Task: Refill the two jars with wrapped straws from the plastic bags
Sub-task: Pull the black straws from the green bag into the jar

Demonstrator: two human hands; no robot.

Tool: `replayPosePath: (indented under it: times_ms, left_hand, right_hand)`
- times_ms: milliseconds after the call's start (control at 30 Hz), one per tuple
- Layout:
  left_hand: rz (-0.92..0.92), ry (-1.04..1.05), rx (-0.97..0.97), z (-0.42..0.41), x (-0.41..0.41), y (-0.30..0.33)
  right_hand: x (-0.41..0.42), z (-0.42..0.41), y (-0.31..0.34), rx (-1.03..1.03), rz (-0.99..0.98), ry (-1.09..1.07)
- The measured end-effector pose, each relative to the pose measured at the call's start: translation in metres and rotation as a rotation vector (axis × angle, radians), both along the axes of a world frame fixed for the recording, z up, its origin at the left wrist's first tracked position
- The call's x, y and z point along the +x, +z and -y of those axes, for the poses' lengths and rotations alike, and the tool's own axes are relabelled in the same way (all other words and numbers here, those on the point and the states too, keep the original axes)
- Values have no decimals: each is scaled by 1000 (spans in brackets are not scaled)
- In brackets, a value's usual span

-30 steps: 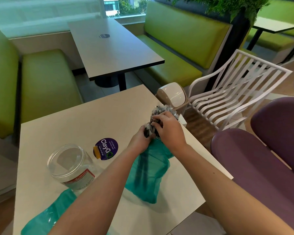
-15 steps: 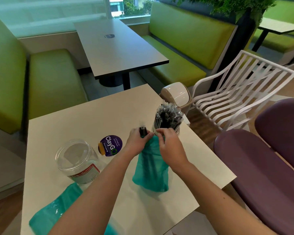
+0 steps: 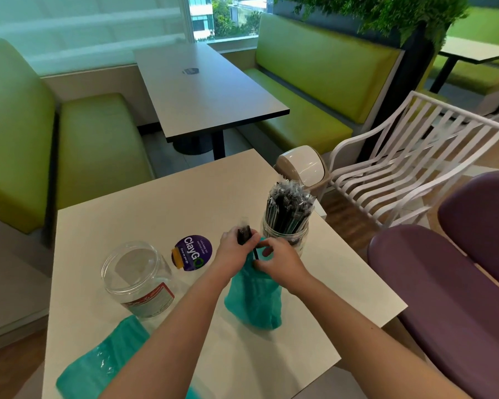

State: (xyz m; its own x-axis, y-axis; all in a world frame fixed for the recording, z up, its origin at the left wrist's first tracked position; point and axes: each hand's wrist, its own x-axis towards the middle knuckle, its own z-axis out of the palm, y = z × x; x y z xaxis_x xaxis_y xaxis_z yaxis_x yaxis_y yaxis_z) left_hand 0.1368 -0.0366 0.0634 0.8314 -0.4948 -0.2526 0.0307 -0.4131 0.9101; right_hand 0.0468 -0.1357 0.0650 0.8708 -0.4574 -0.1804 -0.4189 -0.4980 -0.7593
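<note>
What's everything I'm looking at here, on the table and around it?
Table: one, cream, under the hands.
Full jar: one, clear, far right of the table, packed with black wrapped straws.
Empty jar: one, clear with a red-and-white label, near left.
Teal bags: two; one between the hands, one at the near left edge.
Round sticker: one, purple, between the jars.
Small bin: one, beige and white, beyond the table.
Slatted chair: one, white, to the right.
Purple seats: right.
Green benches: behind.
Left hand: grips a few black straws.
Right hand: pinches the bag's mouth.
</note>
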Motion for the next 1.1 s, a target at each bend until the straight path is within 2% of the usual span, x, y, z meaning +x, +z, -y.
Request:
replayPosePath:
  times_ms: [267,400,467,767,1000,1100]
  left_hand:
    - [-278,-33,-242,-4,-7,8]
    - [-403,-61,-346,-7,-6,10]
    - [-331,-67,-313,-8,-6,7]
    - [255,-73,-41,11,0,-2]
    - [414,-180,151,29,1,-2]
    - [549,-268,256,36,-2,-3]
  right_hand:
    - [5,-6,-2,188,133,-5]
    - [4,1,2,215,128,-48]
    - [5,3,2,227,118,-71]
    - [3,20,12,226,176,-149]
    - [2,53,58,174,290,-175]
    - [3,65,77,145,354,-190]
